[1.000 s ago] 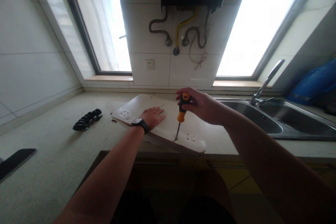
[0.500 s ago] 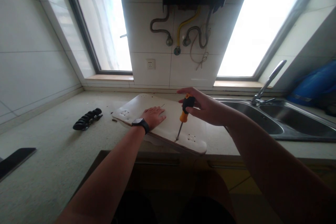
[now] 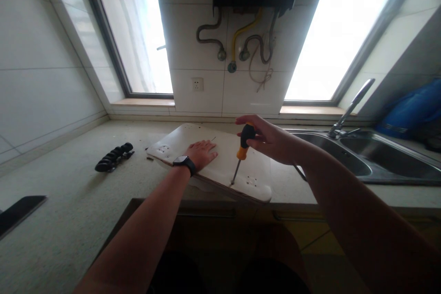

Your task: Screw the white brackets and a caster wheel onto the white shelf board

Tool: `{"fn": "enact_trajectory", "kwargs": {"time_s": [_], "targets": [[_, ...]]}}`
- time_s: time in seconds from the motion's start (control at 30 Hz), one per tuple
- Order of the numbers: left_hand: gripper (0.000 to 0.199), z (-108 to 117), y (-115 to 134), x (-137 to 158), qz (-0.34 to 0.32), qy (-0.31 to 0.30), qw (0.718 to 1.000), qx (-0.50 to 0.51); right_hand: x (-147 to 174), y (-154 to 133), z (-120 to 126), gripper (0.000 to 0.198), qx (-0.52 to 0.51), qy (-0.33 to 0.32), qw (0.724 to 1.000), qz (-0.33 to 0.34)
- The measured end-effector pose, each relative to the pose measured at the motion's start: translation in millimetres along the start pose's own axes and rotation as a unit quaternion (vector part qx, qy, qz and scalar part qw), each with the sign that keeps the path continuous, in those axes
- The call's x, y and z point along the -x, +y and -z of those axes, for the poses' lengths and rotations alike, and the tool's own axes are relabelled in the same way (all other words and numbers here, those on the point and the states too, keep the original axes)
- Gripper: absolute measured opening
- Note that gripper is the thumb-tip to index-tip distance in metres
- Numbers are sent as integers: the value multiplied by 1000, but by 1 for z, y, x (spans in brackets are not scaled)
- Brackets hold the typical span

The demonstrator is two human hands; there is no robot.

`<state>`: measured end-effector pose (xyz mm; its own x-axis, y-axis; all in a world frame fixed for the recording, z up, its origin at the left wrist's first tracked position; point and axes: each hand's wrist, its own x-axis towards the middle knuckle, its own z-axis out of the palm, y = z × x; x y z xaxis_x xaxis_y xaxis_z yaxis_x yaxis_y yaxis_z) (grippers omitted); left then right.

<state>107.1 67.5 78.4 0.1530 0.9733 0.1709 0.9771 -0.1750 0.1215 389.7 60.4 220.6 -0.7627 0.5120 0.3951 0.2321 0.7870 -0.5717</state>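
Note:
A white panel (image 3: 223, 158) with rounded corners and small groups of holes lies slantwise on the counter, its near right corner at the counter's front edge. My left hand (image 3: 202, 154), with a dark watch on the wrist, rests flat on the panel, fingers stretched out. In my right hand (image 3: 263, 135) is a screwdriver (image 3: 242, 152) with an orange and black handle, gripped around its upper part. The screwdriver leans slightly, its tip meeting a small spot near the panel's front edge, beside one group of holes. What sits under the tip is too small to make out.
Black ribbed pieces (image 3: 114, 157) lie on the counter (image 3: 69, 202) to the left, with a flat dark object (image 3: 22, 211) nearer to me. A steel double sink (image 3: 365, 156) with a tap (image 3: 351, 108) is at the right. Hoses (image 3: 210, 39) hang on the wall behind.
My right hand and the top of the screwdriver have shifted slightly to the right, with the fingers turned a little on the handle. The left hand and the panel stay put.

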Motion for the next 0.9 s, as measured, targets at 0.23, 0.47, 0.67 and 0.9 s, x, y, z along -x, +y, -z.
{"fn": "enact_trajectory", "kwargs": {"time_s": [0.23,0.47,0.67,0.9], "targets": [[61,0,0,0,0,-5,1000,-1,-5,-8,10,53,141,11,989,-48],[61,1,0,1,-4,-2,1000,-3,0,-11,20,59,167,-23,986,10],[61,1,1,1,1,-2,1000,0,-3,-16,13,57,173,18,984,-24],[61,-1,-1,0,-2,-4,1000,1,-1,-17,7,61,135,38,990,-10]]}}
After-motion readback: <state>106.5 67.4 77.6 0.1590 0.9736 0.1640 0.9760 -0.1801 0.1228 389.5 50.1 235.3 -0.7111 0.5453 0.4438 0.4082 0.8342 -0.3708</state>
